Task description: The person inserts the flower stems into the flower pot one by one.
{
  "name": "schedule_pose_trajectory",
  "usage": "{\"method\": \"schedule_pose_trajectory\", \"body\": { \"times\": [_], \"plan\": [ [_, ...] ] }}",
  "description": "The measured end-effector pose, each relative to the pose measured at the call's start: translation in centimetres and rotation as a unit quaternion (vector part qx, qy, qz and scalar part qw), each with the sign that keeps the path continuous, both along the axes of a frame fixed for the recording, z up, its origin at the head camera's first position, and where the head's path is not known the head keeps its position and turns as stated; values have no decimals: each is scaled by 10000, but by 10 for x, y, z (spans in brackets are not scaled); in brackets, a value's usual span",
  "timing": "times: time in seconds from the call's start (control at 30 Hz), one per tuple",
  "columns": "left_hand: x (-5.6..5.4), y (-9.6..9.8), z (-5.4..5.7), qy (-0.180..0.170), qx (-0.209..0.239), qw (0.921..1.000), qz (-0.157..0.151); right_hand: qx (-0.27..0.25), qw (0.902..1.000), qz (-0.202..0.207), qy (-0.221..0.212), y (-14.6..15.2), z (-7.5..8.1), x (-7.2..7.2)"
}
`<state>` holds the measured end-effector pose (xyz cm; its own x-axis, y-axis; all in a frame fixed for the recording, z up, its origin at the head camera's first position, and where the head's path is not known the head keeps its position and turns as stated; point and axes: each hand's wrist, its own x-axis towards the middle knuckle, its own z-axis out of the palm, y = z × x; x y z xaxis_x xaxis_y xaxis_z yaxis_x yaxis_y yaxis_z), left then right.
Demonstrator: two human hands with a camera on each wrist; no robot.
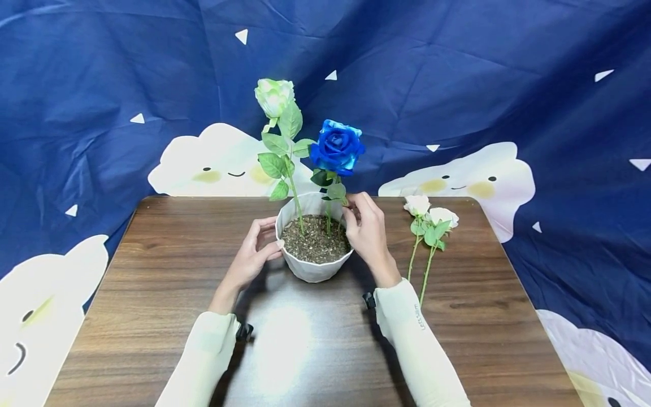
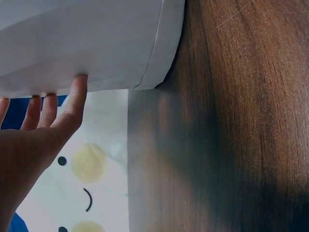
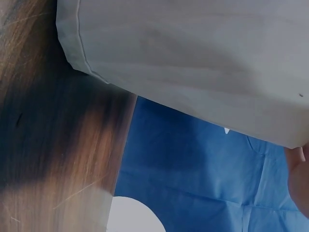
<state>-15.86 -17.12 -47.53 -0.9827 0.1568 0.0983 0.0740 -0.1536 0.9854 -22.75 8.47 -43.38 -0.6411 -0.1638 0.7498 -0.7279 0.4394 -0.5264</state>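
A white faceted flowerpot (image 1: 314, 272) filled with brown soil (image 1: 317, 243) stands on the table. Upright in it are a pale green-white rose (image 1: 275, 97) at left and a blue rose (image 1: 337, 148) at right. My left hand (image 1: 249, 254) rests against the pot's left side, thumb by the rim. In the left wrist view, extended fingers (image 2: 77, 99) touch the outer wall. With thumb and curled fingers, my right hand (image 1: 368, 232) pinches the blue rose at a low leaf, just over the right rim. The right wrist view shows fingers (image 3: 298, 174) only at its edge.
Two white roses (image 1: 417, 204) (image 1: 443, 216) lie on the wooden table (image 1: 483, 316) to the right, their stems running behind the right sleeve (image 1: 407, 316). A blue curtain (image 1: 432, 68) with smiling white clouds hangs behind the table's back edge.
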Motion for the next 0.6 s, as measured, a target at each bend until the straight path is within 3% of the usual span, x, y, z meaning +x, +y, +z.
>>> {"method": "schedule_pose_trajectory", "body": {
  "times": [0.6],
  "plan": [
    [1, 0, 0, 25, -39, 10000, 1, 434, 9984, -83, -363, -12, 2, 1]
  ]
}}
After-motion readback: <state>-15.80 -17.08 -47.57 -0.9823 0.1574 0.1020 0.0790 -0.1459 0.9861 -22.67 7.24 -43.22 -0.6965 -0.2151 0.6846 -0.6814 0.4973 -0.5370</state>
